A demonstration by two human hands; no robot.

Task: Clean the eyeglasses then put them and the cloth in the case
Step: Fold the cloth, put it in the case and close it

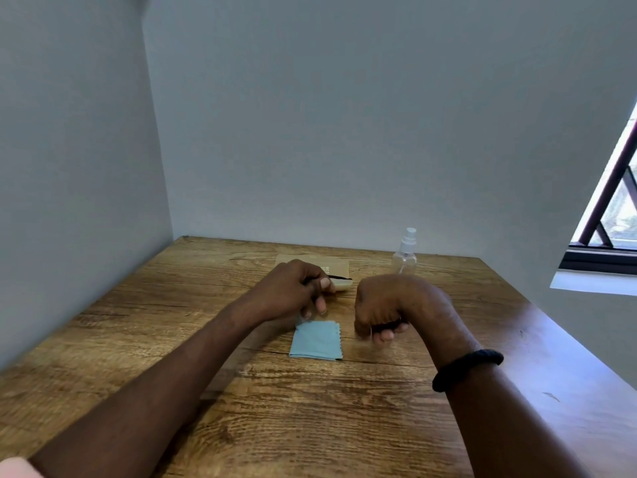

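Eyeglasses [387,326], mostly hidden, show as a dark shape gripped in the right hand's [386,305] curled fingers, at 3 o'clock from the cloth [317,341]. The left hand [293,288] pinches the case [339,263] at 12 o'clock.

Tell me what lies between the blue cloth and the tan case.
The left hand lies there, between the cloth and the case, as the head view shows.

Plain room corner, likely home: wooden tabletop [138,339] against bare grey walls [310,115], barred window [617,208] right.
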